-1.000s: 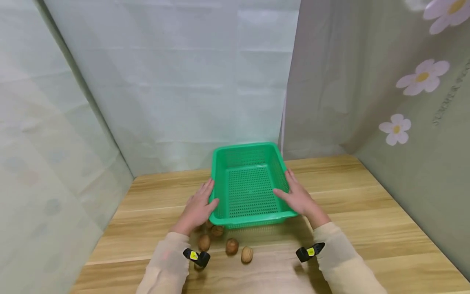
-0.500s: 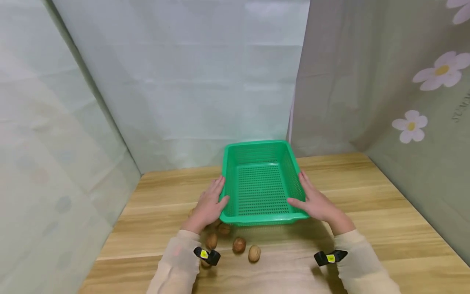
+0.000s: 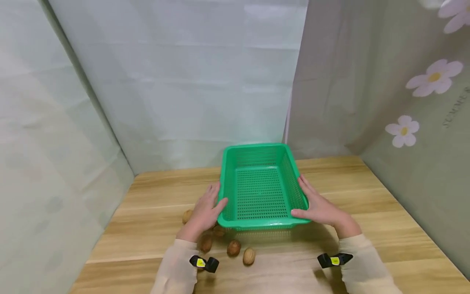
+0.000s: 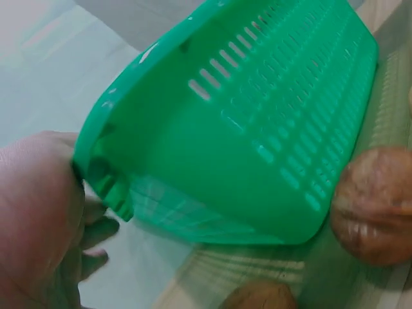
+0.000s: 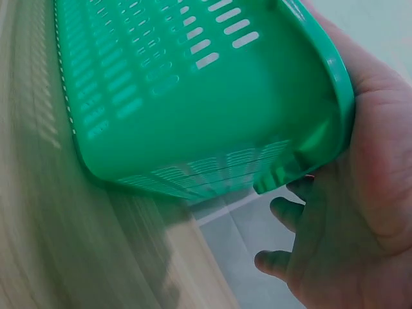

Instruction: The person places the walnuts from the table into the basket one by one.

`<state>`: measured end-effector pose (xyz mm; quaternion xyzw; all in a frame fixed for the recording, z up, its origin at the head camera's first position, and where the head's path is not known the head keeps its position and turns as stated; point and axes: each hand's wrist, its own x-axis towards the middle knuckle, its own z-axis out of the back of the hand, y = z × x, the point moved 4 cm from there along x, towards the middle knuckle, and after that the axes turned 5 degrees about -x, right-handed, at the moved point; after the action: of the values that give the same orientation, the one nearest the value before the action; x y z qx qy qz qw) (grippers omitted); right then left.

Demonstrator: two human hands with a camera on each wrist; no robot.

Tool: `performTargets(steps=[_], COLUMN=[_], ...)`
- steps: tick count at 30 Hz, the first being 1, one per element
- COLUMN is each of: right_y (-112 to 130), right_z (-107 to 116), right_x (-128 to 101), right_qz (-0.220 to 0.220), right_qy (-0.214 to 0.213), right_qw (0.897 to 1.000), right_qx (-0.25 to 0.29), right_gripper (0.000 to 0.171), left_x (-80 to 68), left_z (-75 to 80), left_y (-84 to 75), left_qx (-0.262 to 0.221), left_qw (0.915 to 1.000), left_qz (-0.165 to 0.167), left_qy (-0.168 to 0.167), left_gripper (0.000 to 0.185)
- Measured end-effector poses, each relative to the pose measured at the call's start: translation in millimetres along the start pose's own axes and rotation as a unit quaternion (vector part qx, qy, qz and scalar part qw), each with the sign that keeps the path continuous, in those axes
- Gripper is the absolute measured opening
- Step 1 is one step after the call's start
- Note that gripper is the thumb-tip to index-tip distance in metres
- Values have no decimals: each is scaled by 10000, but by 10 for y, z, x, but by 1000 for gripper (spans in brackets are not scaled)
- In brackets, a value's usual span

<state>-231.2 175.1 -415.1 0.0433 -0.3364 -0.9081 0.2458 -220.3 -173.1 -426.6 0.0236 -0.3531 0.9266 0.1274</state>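
A green plastic basket [image 3: 264,224] with perforated sides and base stands at the back middle of the wooden table, with nothing in it. My left hand [image 3: 205,210] grips its left rim, thumb on top and fingertips reaching under the lip in the left wrist view. On the opposite side, my right hand [image 3: 323,208] holds the right rim, the thumb laid over the edge. Several walnuts lie loose in front of the basket and around my left hand, among them a dark walnut [image 3: 233,248] and a paler walnut [image 3: 249,256]. Another walnut [image 4: 376,206] sits close beside the basket's wall.
The wooden table [image 3: 367,228] extends to both sides of the basket. Behind it hangs a pale cloth wall [image 3: 205,90]; a cloth wall with printed flowers [image 3: 433,77] closes the right side. One walnut [image 3: 187,216] lies left of my left hand.
The basket has shifted a little to the right along the table with both hands on it. A walnut left of my left hand has come into sight. The head view has swung slightly.
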Motion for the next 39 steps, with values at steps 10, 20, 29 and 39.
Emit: performTargets(steps=[10, 20, 29, 39], right_y=[-63, -94, -36, 73], right_z=[-6, -11, -17, -20], right_x=[2, -18, 5, -14], right_qz=[14, -35, 27, 8], right_qy=[-89, -52, -84, -37], right_qw=[10000, 10000, 9998, 9987], right_qx=[25, 8, -200, -511], right_gripper=[110, 110, 110, 116], left_x=[-264, -443, -434, -410], left_z=[403, 576, 472, 410], left_y=[464, 1043, 1228, 1198], left_qx=[267, -109, -14, 176], left_qw=[9985, 9974, 9972, 9978], left_qz=[-132, 599, 751, 631], left_qy=[-466, -378, -73, -112], left_gripper=[61, 62, 64, 54])
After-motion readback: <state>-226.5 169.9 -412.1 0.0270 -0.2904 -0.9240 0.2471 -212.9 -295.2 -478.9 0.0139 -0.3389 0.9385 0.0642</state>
